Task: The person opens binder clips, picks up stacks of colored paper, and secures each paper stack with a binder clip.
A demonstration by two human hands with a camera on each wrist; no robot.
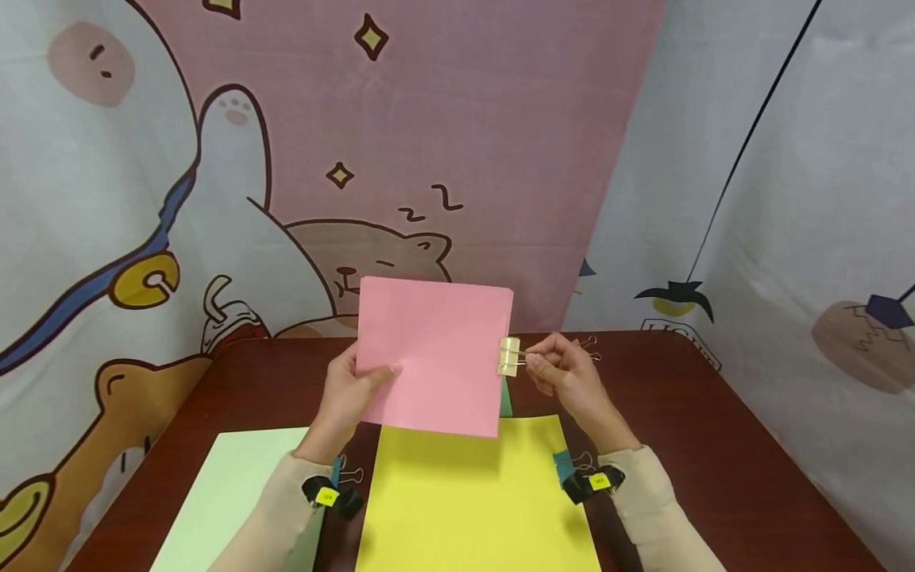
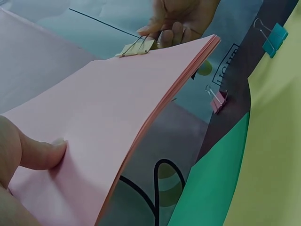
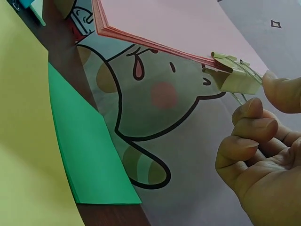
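A stack of pink paper (image 1: 436, 349) is held up over the table, tilted towards the head camera. My left hand (image 1: 349, 395) grips its left edge, thumb on the front face and fingers hidden behind. On the right edge sits a pale yellow binder clip (image 1: 509, 357), its mouth around the sheets. My right hand (image 1: 570, 383) pinches the clip's wire handles between thumb and fingers. In the right wrist view the clip (image 3: 237, 77) straddles the layered edge of the pink sheets (image 3: 160, 23); the thumb meets the upper handle and the curled fingers are by the lower one.
Yellow paper (image 1: 479, 500) lies below the stack, with a teal binder clip (image 1: 563, 465) at its right edge. Green paper (image 3: 89, 150) shows beyond it. Light green paper (image 1: 236, 485) lies at left. A pink binder clip (image 2: 218, 101) stands on the dark table (image 1: 715, 445).
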